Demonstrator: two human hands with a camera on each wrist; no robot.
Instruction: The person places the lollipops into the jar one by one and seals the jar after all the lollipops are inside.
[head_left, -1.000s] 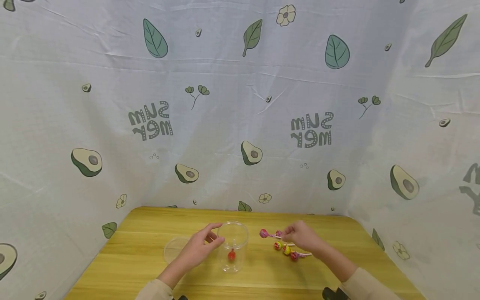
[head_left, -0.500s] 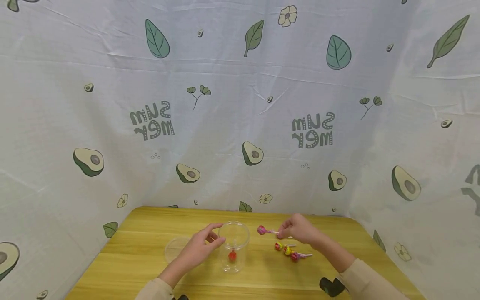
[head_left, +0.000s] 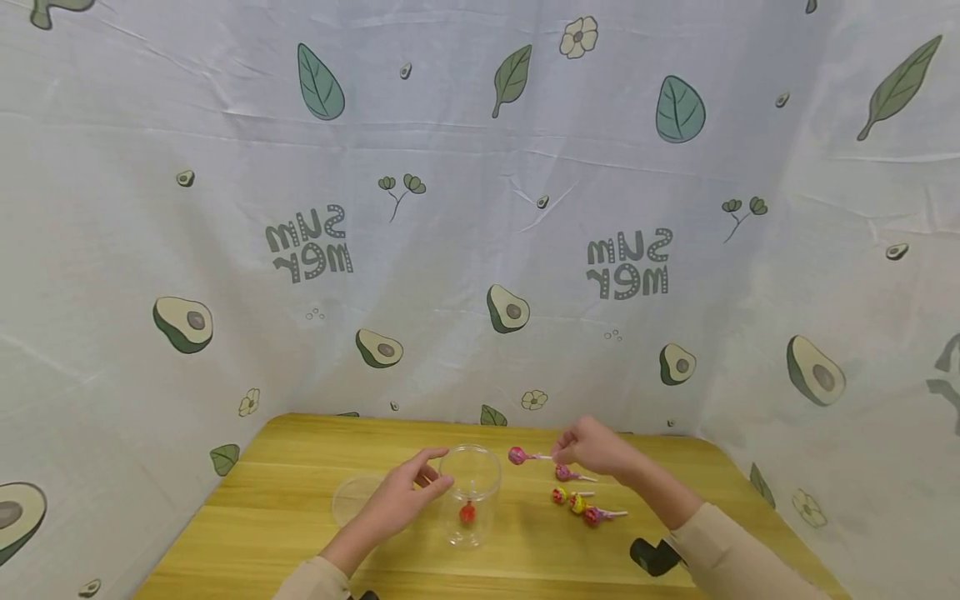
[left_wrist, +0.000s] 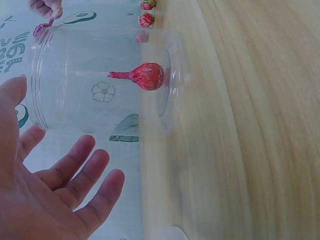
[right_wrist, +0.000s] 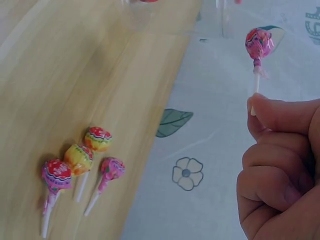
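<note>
A clear plastic jar [head_left: 483,493] stands on the table, with a red wrapped lollipop [left_wrist: 147,76] inside, head down and stick up. My left hand [head_left: 405,493] is at the jar's left side, its thumb and index finger right at the rim and the other fingers loosely spread. To the jar's right, my right hand [head_left: 592,446] pinches the white stick of a pink lollipop [right_wrist: 259,44] between thumb and fingertips. That lollipop's head points left toward the jar, raised above the table. Several more lollipops [head_left: 577,502], pink and yellow, lie below the right hand.
A clear round lid [head_left: 347,500] lies flat left of the jar, partly behind the left arm. The wooden table [head_left: 300,467] ends against a hanging white cloth [head_left: 442,250] printed with avocados and leaves. A black strap piece [head_left: 654,557] shows by the right sleeve.
My right hand has lifted the pink lollipop off the table and brought it up and slightly left toward the jar. The left hand and jar have stayed in place.
</note>
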